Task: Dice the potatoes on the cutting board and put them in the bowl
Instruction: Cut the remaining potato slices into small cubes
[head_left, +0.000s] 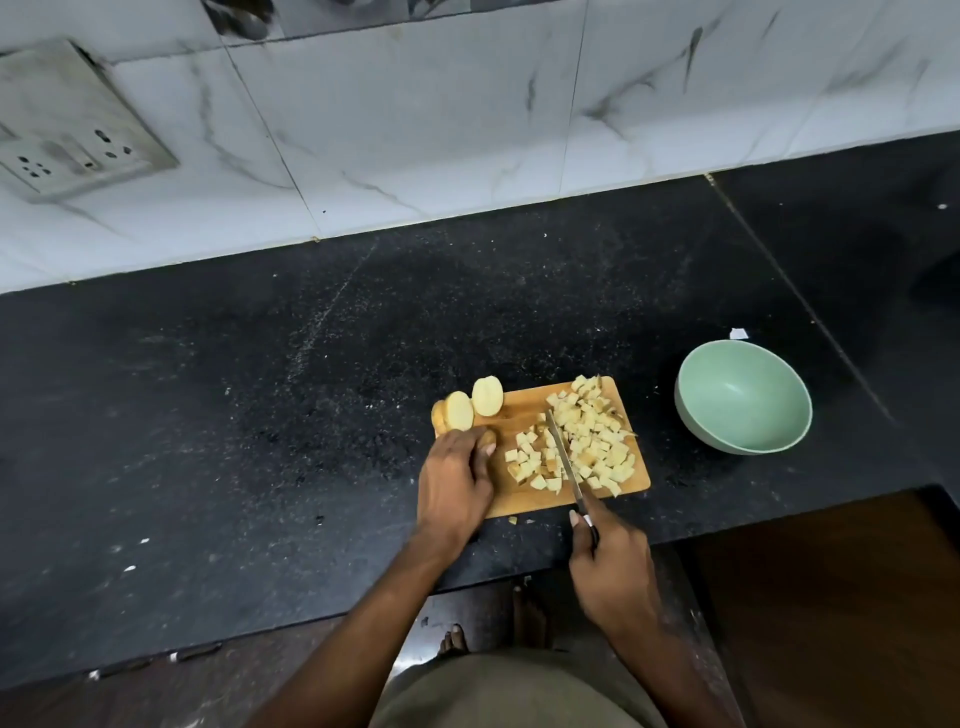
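- Light is dim and cool, brightest on the white marble-veined wall tiles (415, 114).
- The speckled black stone counter (260, 389) shows faint sheen, soft shadows.
- Wide-angle bending curves edges; corners are smeared, soft.

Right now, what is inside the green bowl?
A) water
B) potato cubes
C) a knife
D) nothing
D: the green bowl shows only its bare inside, while the diced potato is piled on the cutting board, to the bowl's left.
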